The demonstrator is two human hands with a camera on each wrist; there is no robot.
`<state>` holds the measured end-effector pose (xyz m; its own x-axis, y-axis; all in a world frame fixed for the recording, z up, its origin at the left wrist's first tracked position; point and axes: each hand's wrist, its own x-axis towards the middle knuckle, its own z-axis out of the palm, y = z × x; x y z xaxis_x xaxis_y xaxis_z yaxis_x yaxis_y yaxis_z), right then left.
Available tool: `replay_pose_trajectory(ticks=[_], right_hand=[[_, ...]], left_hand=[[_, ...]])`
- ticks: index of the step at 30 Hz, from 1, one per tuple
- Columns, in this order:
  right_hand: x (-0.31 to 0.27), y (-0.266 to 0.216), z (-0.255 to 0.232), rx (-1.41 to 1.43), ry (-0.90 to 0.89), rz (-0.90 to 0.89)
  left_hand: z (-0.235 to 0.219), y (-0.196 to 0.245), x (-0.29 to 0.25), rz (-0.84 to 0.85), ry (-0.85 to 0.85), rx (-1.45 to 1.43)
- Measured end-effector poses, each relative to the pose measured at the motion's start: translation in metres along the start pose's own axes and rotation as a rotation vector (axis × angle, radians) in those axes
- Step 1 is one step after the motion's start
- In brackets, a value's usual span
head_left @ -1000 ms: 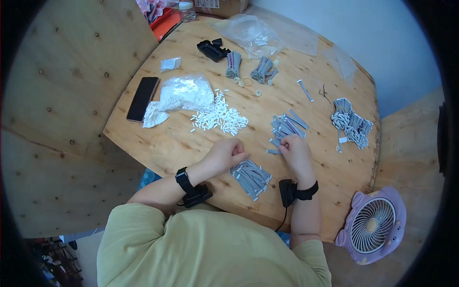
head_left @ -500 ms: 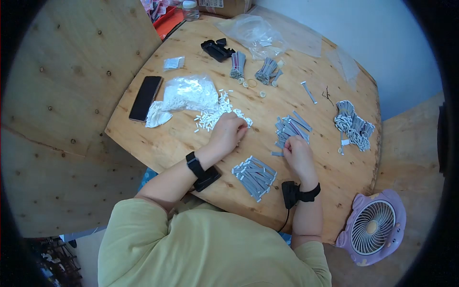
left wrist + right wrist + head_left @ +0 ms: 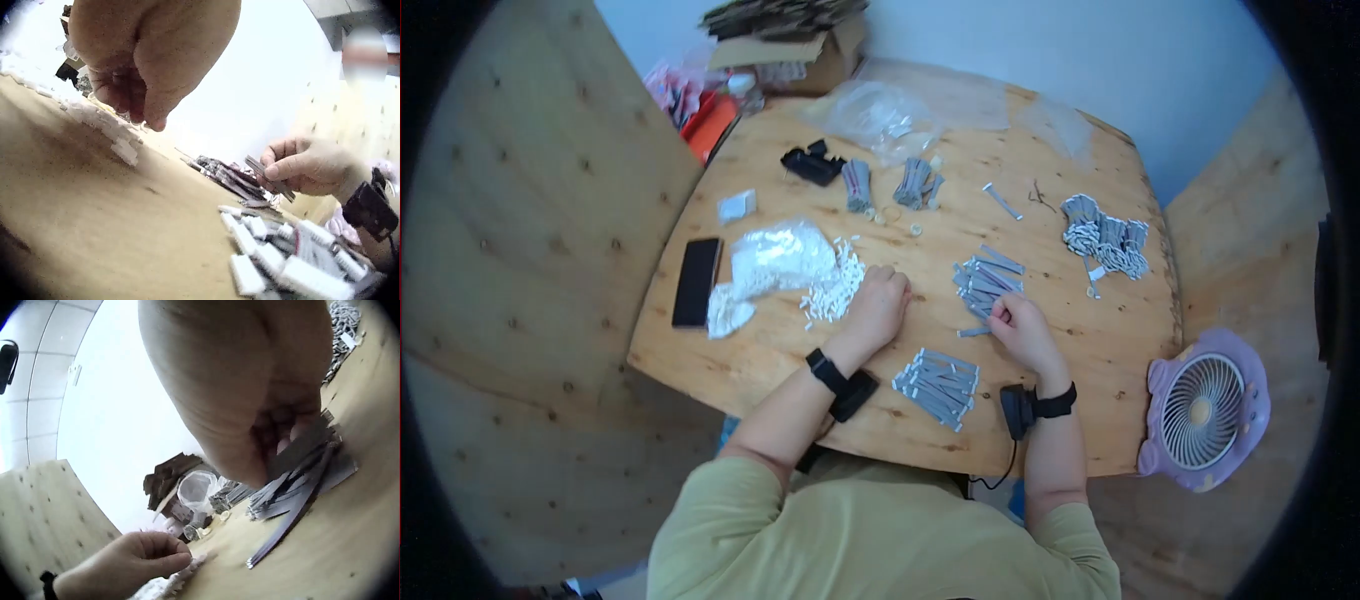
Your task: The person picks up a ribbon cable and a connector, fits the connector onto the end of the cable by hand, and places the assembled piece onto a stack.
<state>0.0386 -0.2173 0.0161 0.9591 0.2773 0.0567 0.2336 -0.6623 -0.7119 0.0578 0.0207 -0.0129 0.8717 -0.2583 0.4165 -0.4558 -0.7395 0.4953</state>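
My left hand (image 3: 880, 300) rests on the edge of a heap of small white connectors (image 3: 832, 288). Its curled fingers (image 3: 147, 106) pinch at one of them, and the wrist view shows the tips just above the white pieces (image 3: 125, 150). My right hand (image 3: 1015, 322) pinches a short grey ribbon cable (image 3: 270, 176) by thumb and forefinger, at the near end of a loose pile of grey cables (image 3: 985, 278). In the right wrist view the strip (image 3: 306, 447) sticks out from under the fingers. A stack of cables with white ends (image 3: 940, 382) lies between my forearms.
On the round wooden table (image 3: 1090, 350) lie a black phone (image 3: 697, 280), a plastic bag (image 3: 780, 255) of connectors, tied cable bundles (image 3: 918, 182), a black tool (image 3: 810, 163) and another cable heap (image 3: 1105, 235). A purple fan (image 3: 1205, 410) stands at the right edge. A cardboard box (image 3: 800, 45) sits at the back.
My left hand moved from the table's middle out to the white connector heap and stays there. The right hand kept its cable. The head view shifted, showing more of the back.
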Motion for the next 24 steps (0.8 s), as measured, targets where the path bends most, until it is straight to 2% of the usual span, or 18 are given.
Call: replay_pose_trajectory(ticks=[1,4,5,7,8,12,19,24], right_hand=[[-0.006,-0.002,-0.001,0.103,0.013,0.053],[-0.015,0.006,0.013,0.804,0.072,0.111],[-0.016,0.003,0.016,0.880,0.061,0.138],[-0.018,-0.006,0.021,1.034,0.029,0.187],[-0.018,-0.007,0.025,1.039,0.032,0.174],[-0.019,-0.013,0.035,1.058,0.030,0.184],[-0.022,-0.012,0.033,1.011,-0.080,0.206],[-0.027,-0.015,0.033,1.054,-0.077,0.208]], left_hand=[[-0.004,0.001,0.001,0.033,0.008,-0.035],[-0.015,0.019,0.001,-0.200,-0.049,-0.473],[-0.008,0.017,-0.001,-0.229,-0.037,-0.585],[-0.003,0.019,-0.004,-0.331,-0.131,-0.967],[0.000,0.020,-0.005,-0.395,-0.183,-1.156],[0.003,0.020,-0.009,-0.451,-0.314,-1.329],[-0.004,0.026,-0.014,-0.522,-0.375,-1.397],[-0.001,0.026,-0.017,-0.488,-0.396,-1.354]])
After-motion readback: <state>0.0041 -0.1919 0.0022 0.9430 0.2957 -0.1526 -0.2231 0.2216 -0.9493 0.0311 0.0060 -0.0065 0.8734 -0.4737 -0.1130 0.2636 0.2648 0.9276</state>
